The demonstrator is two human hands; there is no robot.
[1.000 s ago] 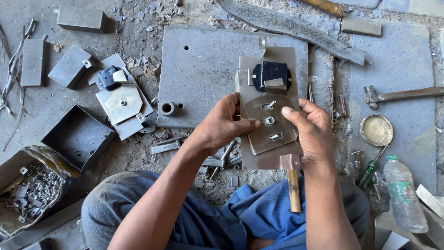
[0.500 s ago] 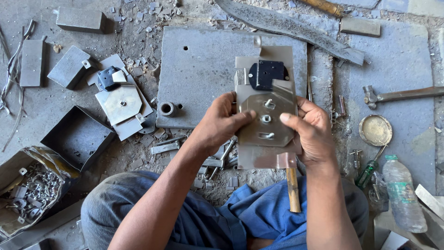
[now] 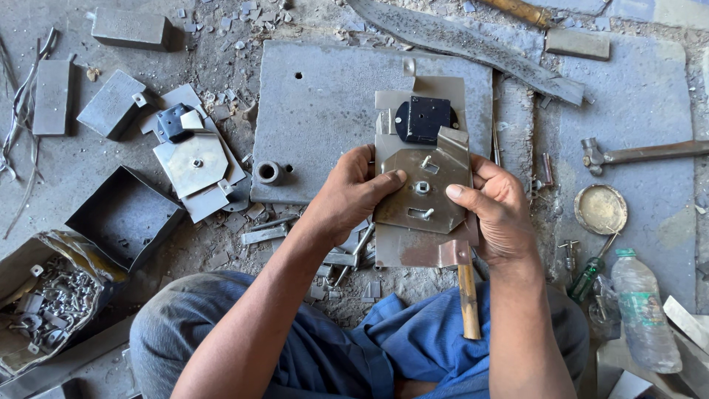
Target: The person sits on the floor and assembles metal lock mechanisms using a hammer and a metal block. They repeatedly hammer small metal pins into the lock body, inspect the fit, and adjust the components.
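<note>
My left hand [image 3: 347,196] and my right hand [image 3: 498,210] both grip a bent, octagon-like metal plate [image 3: 421,192] with small pins and a slot on its face. Each thumb presses on the plate's face. The plate lies over a larger sheet-metal piece [image 3: 413,247] that carries a black square part [image 3: 427,118] at its top. Just below my hands a wooden-handled hammer [image 3: 467,292] lies against my blue-clad lap. All this sits at the near edge of a thick grey steel slab [image 3: 325,111].
Left: similar metal plates [image 3: 193,159], an open metal box [image 3: 125,214], a carton of small fittings [image 3: 44,303], grey blocks [image 3: 129,29]. Right: a second hammer [image 3: 642,153], round tin lid [image 3: 600,210], green-handled screwdriver [image 3: 585,277], plastic bottle [image 3: 646,314]. A long metal bar [image 3: 473,46] lies behind.
The plate has been turned and lowered slightly in my hands, from tilted to flatter against the sheet. Both hands keep their grip and stay in about the same place.
</note>
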